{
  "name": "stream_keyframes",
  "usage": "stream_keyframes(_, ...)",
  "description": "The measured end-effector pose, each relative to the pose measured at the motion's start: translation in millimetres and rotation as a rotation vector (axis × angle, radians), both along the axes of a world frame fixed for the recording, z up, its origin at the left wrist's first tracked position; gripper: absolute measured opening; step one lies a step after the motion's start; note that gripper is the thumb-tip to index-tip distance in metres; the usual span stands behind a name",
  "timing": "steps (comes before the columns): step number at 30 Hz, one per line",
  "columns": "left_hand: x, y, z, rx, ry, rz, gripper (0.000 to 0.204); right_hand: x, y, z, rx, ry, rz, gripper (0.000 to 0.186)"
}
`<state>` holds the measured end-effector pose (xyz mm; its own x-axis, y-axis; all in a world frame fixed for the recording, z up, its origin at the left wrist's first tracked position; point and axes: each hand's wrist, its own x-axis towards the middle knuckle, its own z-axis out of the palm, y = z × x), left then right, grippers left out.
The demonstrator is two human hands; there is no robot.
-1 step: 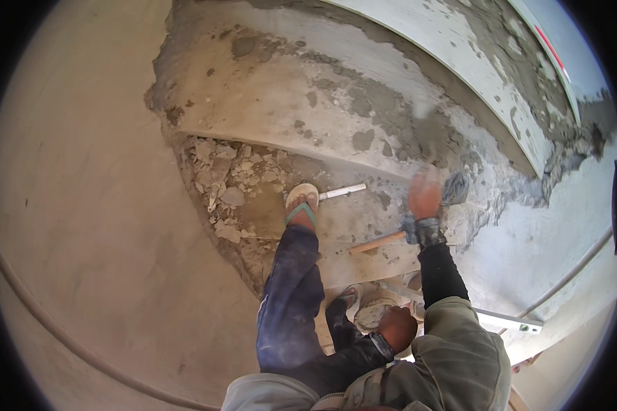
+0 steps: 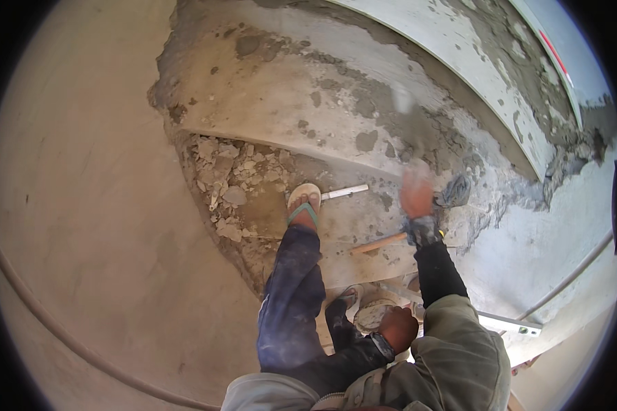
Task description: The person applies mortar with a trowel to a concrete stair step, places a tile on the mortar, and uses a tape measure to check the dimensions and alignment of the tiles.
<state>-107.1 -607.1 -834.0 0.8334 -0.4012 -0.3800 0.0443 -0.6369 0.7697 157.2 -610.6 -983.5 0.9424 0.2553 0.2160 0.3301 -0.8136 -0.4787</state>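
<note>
My right hand is smeared by motion over a plaster-spotted step, with a pale blur just above its fingers; whether it holds anything I cannot tell. Beside it lies a crumpled grey rag. A wooden-handled tool lies beneath that wrist, its head mostly hidden. My left hand is closed low by my body, over a round whitish container; what it grips is hidden. A white level extends rightward behind my right sleeve.
My sandalled foot is on the step beside a short white bar and broken rubble. Higher steps with rough mortar rise at upper right. A plastered wall stands left, and hose-like lines run along both sides.
My right hand has shifted slightly to the left and the blur above its fingers has changed. My left hand looks almost unmoved.
</note>
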Motion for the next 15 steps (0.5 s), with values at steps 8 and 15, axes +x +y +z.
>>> stream_keyframes(8,-26,-36,-54,-0.221,-0.147,0.359,0.03,116,277,64,0.052,0.128,0.332,0.044)
stream_keyframes(15,-7,-46,-51,-0.356,-0.154,0.526,0.037,154,263,68,0.073,0.209,0.185,0.057)
